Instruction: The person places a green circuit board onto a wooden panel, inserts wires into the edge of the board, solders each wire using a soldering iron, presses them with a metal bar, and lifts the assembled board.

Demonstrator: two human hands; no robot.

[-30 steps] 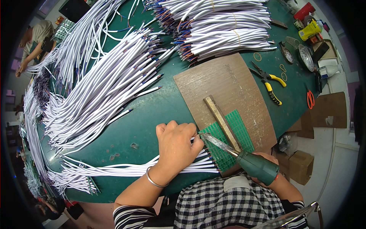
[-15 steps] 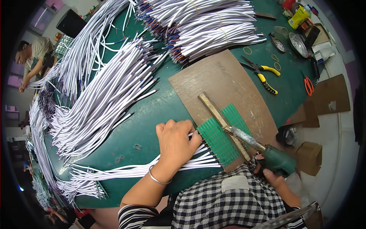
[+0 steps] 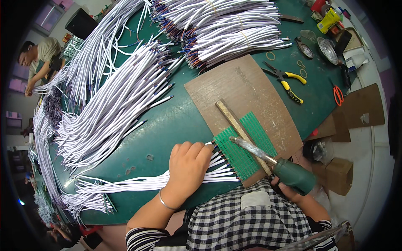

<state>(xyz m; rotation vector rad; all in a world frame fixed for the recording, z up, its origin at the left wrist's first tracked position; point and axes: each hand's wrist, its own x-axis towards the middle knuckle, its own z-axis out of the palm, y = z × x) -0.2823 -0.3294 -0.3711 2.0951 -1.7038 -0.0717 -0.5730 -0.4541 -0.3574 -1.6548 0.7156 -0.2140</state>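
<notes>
– Grip status?
– White wire [image 3: 209, 143] pinched in curled left hand [image 3: 189, 165]; soldering iron [image 3: 295, 175] gripped by right hand [image 3: 289, 190].
– Work location?
– Green panel [image 3: 240, 161] laid at view's 4 o'clock, crossed by metal bar [image 3: 228, 114].

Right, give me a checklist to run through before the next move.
1. Soldering iron in the right hand: ok, held by its green handle.
2. Iron's tip away from the left hand: ok, they are apart.
3. Left hand's grip on a white wire: cannot tell; the fingers are beside its end, but the thumb is hidden.
4. Bar lying across the green board: ok.
5. Pliers off the green board: ok.
6. Tip hot enough: cannot tell.
</notes>
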